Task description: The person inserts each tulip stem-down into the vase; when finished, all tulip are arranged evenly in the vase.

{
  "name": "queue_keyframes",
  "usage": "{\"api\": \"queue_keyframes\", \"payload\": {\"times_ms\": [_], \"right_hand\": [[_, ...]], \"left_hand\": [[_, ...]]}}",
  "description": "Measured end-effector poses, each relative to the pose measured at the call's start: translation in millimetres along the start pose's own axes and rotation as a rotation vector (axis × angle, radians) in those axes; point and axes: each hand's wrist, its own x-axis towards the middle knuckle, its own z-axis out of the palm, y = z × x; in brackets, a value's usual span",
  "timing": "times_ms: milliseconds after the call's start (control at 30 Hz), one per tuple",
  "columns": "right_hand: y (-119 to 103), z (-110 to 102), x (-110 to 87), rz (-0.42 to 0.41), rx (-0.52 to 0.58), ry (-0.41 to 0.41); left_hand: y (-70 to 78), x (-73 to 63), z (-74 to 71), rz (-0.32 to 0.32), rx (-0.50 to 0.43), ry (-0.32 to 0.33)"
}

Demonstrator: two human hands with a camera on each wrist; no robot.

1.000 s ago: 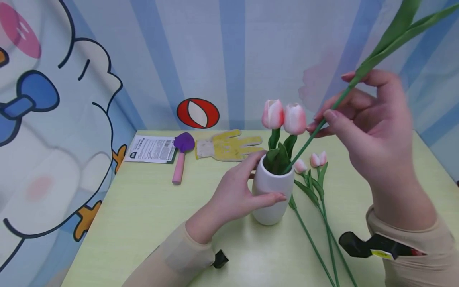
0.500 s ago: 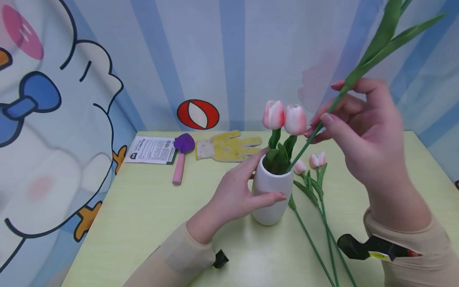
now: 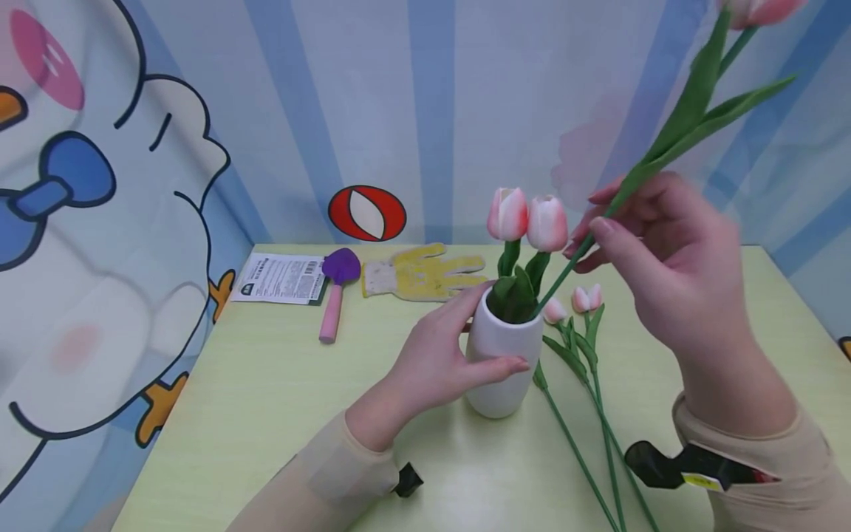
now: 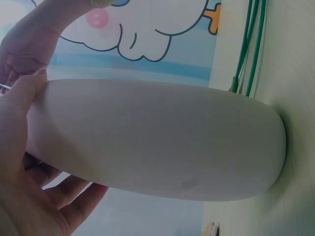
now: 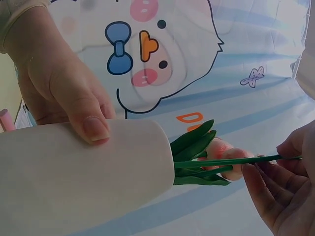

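Note:
A white vase (image 3: 503,369) stands upright on the table, and my left hand (image 3: 435,351) grips it around the side, thumb across its front. Two pink-and-white tulips (image 3: 508,214) stand in it, their leaves at the rim. My right hand (image 3: 685,258) pinches the green stem of another tulip (image 3: 678,133) between thumb and fingers. That stem slants down to the right, its lower end inside the vase mouth; the blossom is cut off at the top of the head view. In the right wrist view the pinched stem (image 5: 221,162) enters the vase opening beside the leaves.
Several loose tulips (image 3: 586,298) lie on the table right of the vase, stems towards the front edge. At the back left are a printed packet (image 3: 279,278), a purple shovel with a pink handle (image 3: 341,266) and a yellow glove (image 3: 432,272). A patterned curtain (image 3: 372,89) hangs behind.
My right hand has moved down and left with the tulip, whose stem sits deeper in the vase; its blossom has come into view. The left hand still holds the vase in place.

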Motion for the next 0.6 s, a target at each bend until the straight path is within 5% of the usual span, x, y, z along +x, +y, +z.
{"api": "queue_keyframes", "payload": {"times_ms": [600], "right_hand": [[1.6,0.6,-4.8,0.028,-0.021,-0.029]], "left_hand": [[-0.4,0.2,-0.5,-0.011,-0.008,-0.007]]}}
